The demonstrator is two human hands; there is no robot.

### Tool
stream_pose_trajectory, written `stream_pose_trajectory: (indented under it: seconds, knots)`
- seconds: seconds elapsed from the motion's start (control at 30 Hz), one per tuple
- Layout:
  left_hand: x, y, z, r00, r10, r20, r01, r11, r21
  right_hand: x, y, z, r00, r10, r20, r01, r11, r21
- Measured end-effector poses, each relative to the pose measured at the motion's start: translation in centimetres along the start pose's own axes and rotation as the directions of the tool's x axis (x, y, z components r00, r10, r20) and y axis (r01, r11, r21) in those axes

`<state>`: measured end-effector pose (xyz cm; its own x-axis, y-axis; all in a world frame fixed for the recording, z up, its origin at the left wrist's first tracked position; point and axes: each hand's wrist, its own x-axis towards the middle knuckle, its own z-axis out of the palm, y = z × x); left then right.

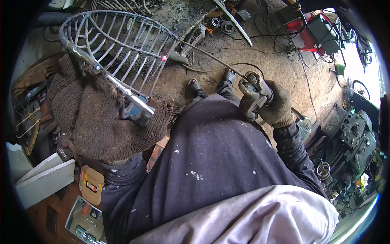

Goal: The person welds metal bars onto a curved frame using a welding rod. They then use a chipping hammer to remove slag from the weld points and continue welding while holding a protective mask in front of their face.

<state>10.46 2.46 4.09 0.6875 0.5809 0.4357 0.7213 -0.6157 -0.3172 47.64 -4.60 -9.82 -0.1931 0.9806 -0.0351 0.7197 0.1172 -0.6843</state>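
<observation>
Gripping a rack (113, 79) with the left hand (93, 112), a rod holder (251, 95) with the right hand (278, 103).

Seemingly well along: slatted across, with a red-glowing joint (163, 58) at right; can't tell the work left. Holding the rack far left on a forward-reaching left arm (124, 175); bending the right arm (290, 146) at near right, pointing the rod (211, 57) left toward the rack, with unclear contact.

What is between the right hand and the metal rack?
The head view shows a thin rod, set in a holder, running from the right hand toward the rack.
</observation>
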Motion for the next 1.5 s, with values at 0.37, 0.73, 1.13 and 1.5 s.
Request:
stream_pose_trajectory:
  seconds: [0.37,0.73,1.13,1.5]
  knots:
    - [-0.1,-0.7,-0.5,1.0,-0.028,0.003,0.028,0.999,-0.028,0.3,-0.5,-0.2,1.0,0.011,-0.012,-0.011,0.999,0.03]
    - [1.7,-0.9,-0.6,0.996,0.081,0.026,-0.079,0.994,-0.075,0.2,0.0,0.0,1.0,-0.002,-0.003,0.002,1.0,0.005]
    - [-0.4,-1.8,1.1,0.99,0.024,-0.14,-0.031,0.998,-0.047,0.3,-0.4,0.0,0.993,-0.088,-0.079,0.086,0.996,-0.023]
    - [0.5,-0.9,1.9,0.967,-0.215,-0.135,0.151,0.914,-0.376,0.2,-0.5,-0.2,0.997,-0.05,-0.061,0.05,0.999,-0.005]
